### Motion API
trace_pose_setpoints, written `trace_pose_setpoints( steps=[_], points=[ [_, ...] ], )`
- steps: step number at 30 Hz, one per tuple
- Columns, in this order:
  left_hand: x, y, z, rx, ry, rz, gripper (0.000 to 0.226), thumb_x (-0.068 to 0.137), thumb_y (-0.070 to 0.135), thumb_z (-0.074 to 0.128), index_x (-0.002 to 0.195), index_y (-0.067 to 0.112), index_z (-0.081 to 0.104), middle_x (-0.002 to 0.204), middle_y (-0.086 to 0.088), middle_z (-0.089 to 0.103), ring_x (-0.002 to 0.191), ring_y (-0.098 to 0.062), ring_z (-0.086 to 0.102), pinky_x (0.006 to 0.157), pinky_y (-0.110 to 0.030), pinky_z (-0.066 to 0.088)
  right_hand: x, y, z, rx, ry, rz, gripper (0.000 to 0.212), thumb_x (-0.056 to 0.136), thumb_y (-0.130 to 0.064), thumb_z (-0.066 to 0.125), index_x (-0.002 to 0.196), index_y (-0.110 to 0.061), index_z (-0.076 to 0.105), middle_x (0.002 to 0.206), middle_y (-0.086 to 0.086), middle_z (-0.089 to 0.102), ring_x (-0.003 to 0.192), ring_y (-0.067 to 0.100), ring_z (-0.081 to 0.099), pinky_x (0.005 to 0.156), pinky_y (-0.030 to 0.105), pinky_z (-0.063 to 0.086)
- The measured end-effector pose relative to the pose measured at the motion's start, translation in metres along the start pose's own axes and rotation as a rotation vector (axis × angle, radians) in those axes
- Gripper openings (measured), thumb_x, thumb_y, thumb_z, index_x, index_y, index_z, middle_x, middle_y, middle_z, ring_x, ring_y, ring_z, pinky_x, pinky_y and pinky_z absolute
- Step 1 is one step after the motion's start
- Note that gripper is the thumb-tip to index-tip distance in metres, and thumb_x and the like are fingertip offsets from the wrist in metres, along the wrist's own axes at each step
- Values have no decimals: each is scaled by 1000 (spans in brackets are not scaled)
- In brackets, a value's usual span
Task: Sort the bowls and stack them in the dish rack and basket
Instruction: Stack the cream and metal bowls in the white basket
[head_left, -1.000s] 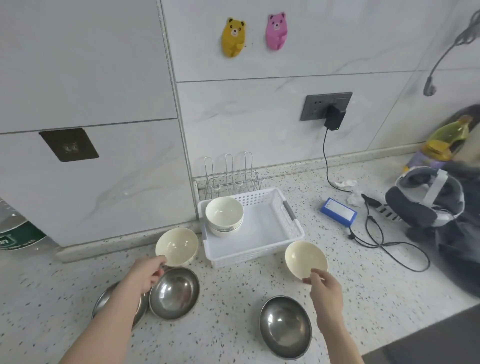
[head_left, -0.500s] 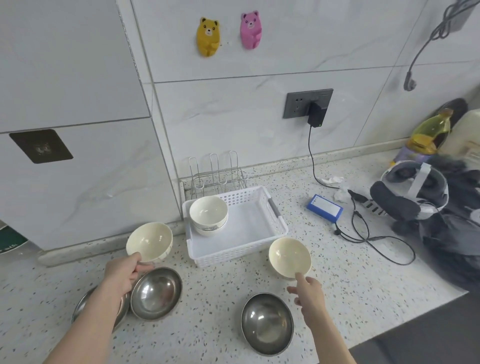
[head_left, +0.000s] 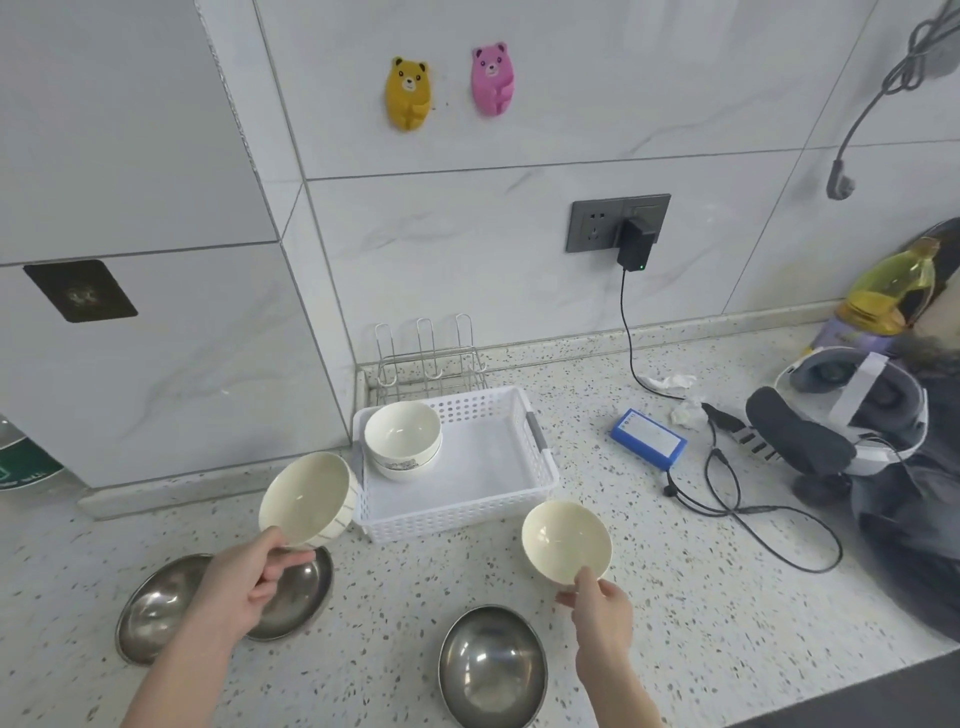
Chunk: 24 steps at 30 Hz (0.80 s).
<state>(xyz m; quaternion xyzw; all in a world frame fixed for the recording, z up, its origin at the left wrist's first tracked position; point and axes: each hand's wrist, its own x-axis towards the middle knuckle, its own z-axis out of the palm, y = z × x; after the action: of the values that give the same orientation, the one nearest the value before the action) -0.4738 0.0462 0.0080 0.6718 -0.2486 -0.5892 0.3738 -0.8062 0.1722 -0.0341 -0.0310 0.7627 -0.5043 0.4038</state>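
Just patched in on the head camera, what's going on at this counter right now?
A person is sorting bowls. The left hand grips a cream bowl by its rim, tilted above the steel bowls on the counter. The right hand pinches the near rim of a second cream bowl in front of the white basket. The basket already holds a stack of white bowls. The wire rack behind it holds nothing, and another steel bowl sits nearest the camera.
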Motion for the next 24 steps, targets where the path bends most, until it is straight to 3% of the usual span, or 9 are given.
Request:
trace_pose_setpoints(
  steps=[3, 7, 12, 16, 19, 24],
  points=[
    [-15, -5, 10, -28, -35, 1, 14, 92, -2, 49, 102, -8, 57, 82, -27, 73, 29, -4, 29, 25, -12, 21, 1, -7, -8, 84, 71, -36, 34, 91, -25, 51, 119, -5, 54, 74, 9, 73, 85, 21, 57, 78, 38, 41],
    [-31, -4, 22, -42, -65, 22, 13, 93, -2, 49, 102, -5, 57, 79, -28, 73, 30, -4, 31, 25, -12, 22, 6, -34, -17, 129, 102, -122, 32, 88, -27, 51, 115, -9, 55, 69, 2, 74, 96, 27, 58, 76, 40, 42],
    [-37, 3, 31, -19, -34, 56, 17, 92, -2, 50, 105, -8, 59, 83, -30, 73, 33, -4, 30, 26, -13, 22, 14, -73, 0, 112, -67, -215, 22, 86, -22, 53, 104, -12, 61, 64, 3, 73, 84, 23, 55, 78, 39, 42],
    [-33, 9, 37, -12, 4, 54, 18, 91, -1, 51, 106, -7, 60, 84, -29, 73, 35, -4, 30, 26, -14, 24, 24, -96, 33, -23, -220, -240, 18, 85, -18, 53, 87, -7, 67, 63, 9, 72, 59, 17, 50, 59, 31, 41],
    [-27, 13, 41, -27, 17, 48, 20, 89, -2, 52, 105, -9, 62, 84, -28, 74, 36, -5, 28, 28, -15, 23, 36, -107, 62, -129, -281, -244, 22, 85, -18, 54, 77, -1, 66, 63, 13, 72, 56, 17, 57, 57, 29, 41],
    [-21, 19, 50, -32, 12, 42, 21, 91, -1, 50, 108, -7, 59, 86, -28, 74, 36, -5, 27, 29, -16, 24, 63, -115, 103, -277, -333, -237, 28, 84, -18, 52, 79, 5, 67, 55, 10, 68, 54, 17, 63, 55, 26, 43]
  ],
)
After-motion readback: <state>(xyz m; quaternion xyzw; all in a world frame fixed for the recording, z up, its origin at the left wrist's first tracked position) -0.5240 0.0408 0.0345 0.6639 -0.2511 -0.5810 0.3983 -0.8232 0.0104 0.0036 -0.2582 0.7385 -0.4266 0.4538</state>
